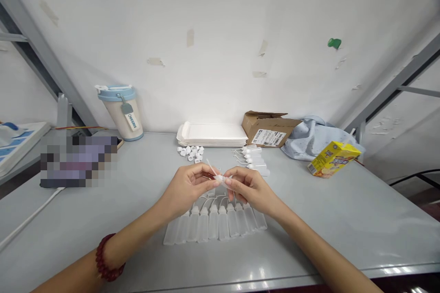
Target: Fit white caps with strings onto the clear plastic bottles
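Note:
Above the middle of the table, my left hand [187, 188] and my right hand [252, 188] meet at the fingertips. Both pinch a small whitish plastic nozzle cap [220, 177], and a thin pale tip sticks up and leftward from it. Fingers hide part of this piece, so I cannot tell if anything is joined to it. Just below lies a row of several translucent squeeze bottles [213, 223] with thin bent spouts pointing away from me. Beyond my hands are a cluster of loose white caps [191, 153] and a smaller group of spouted bottles [252, 158].
At the back stand white flat trays [213, 134], an open cardboard box [271, 130] and light blue cloth [307, 139]. A yellow carton [333, 160] is at right. On the left are a tumbler [120, 112], a blurred-out device [80, 160] and a white cable [30, 217].

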The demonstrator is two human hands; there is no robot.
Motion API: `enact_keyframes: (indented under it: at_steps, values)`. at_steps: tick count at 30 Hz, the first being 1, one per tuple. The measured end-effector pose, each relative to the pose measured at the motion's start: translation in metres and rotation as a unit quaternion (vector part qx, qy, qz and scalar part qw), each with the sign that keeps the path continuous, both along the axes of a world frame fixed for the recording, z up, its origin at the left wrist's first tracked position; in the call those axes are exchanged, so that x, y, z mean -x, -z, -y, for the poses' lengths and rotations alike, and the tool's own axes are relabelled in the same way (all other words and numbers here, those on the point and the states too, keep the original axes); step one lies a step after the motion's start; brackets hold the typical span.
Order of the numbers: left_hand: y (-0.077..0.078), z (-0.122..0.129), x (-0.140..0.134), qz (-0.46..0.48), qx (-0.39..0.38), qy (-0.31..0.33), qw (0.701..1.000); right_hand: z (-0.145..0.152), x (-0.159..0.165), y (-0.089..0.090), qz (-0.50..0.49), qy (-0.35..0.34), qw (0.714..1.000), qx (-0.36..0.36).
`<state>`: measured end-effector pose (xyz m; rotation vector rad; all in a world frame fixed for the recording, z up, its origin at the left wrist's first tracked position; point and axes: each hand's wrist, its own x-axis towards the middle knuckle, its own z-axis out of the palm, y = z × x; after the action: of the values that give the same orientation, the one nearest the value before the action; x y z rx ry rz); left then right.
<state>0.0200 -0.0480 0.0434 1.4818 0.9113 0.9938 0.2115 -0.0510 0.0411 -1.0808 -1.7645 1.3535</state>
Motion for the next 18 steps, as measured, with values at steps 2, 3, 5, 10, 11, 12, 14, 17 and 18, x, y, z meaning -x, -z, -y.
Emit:
enact_keyframes:
  at_steps: [2, 3, 5, 10, 11, 12, 14, 17, 18]
  values:
    - [0.0015, -0.0003, 0.0002, 0.012, -0.008, 0.011, 1.000, -0.0011, -0.0013, 0.0006, -0.034, -0.022, 0.999, 0.031]
    - [0.0018, -0.0004, 0.0003, 0.016, -0.015, 0.016, 1.000, -0.0018, -0.0020, 0.0010, -0.050, -0.031, 0.997, 0.046]
    - [0.0014, -0.0003, 0.0001, 0.020, -0.029, 0.021, 0.999, -0.0030, -0.0029, 0.0019, -0.075, -0.038, 0.994, 0.075]
    - [-0.0033, 0.0003, -0.0009, 0.011, -0.031, 0.032, 0.999, -0.0037, -0.0016, 0.0042, -0.104, -0.034, 0.986, 0.122]
    - [-0.0037, 0.0000, -0.0010, -0.001, -0.025, 0.031, 0.999, -0.0035, -0.0010, 0.0043, -0.104, -0.034, 0.986, 0.125]
    - [-0.0036, -0.0004, -0.0009, -0.015, -0.018, 0.028, 0.999, -0.0032, -0.0005, 0.0043, -0.103, -0.034, 0.986, 0.128]
    - [-0.0019, -0.0015, -0.0003, -0.050, -0.005, 0.025, 0.998, -0.0029, 0.0003, 0.0038, -0.098, -0.035, 0.986, 0.129]
    - [0.0019, -0.0026, 0.0011, -0.112, -0.016, 0.031, 0.993, -0.0028, 0.0005, 0.0025, -0.089, -0.032, 0.987, 0.128]
    - [0.0028, -0.0026, 0.0016, -0.134, -0.032, 0.030, 0.990, -0.0028, 0.0004, 0.0019, -0.086, -0.029, 0.988, 0.129]
